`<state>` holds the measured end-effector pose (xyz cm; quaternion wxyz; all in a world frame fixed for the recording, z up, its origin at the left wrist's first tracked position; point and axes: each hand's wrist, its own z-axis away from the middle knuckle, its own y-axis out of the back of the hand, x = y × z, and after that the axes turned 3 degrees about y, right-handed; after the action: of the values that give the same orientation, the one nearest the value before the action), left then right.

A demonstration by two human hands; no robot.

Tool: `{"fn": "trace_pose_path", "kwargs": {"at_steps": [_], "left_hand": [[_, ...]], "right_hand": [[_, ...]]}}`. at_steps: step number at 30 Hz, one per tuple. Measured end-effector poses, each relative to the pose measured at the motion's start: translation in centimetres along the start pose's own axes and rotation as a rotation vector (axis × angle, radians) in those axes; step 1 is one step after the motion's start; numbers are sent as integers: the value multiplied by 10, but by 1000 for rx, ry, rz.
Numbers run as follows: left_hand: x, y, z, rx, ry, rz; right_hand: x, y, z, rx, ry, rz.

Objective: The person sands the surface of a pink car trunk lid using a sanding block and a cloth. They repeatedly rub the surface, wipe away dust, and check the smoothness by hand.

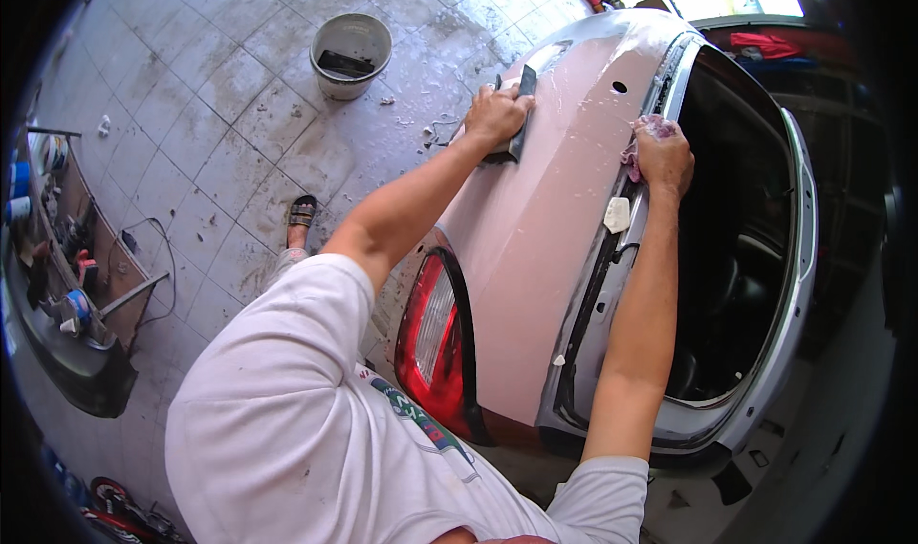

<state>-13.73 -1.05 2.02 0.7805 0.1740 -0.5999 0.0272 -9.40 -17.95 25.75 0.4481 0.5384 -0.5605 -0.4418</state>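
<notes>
My left hand (497, 116) is closed on a long dark sanding block (527, 83), pressed flat against the pinkish primed side panel (545, 248) of a car. Wet streaks and white drops show on that panel. Farther right, my right hand (666, 160) grips a wet, crumpled pinkish-purple cloth (653, 128) at the edge of the door opening. Its fingers are partly hidden by the cloth. A whitish angular piece (617, 215) lies on the car's edge beside my right forearm. The red and clear tail light (432, 334) sits at the panel's near end.
A grey bucket (351, 83) with a dark object inside stands on the wet tiled floor (220, 123). At the left, a stand (115, 228) carries tools and tins, with a dark bumper-like part (81, 377) below. A sandalled foot (301, 211) shows beside me.
</notes>
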Motion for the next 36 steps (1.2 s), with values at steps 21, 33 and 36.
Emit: {"fn": "trace_pose_path", "kwargs": {"at_steps": [21, 33, 36], "left_hand": [[-15, 46, 207, 6, -453, 73], [-12, 50, 237, 1, -342, 38], [-32, 51, 203, -82, -392, 48]], "right_hand": [[32, -6, -6, 2, -22, 21], [31, -12, -11, 10, 5, 35], [37, -6, -4, 25, 0, 9]]}}
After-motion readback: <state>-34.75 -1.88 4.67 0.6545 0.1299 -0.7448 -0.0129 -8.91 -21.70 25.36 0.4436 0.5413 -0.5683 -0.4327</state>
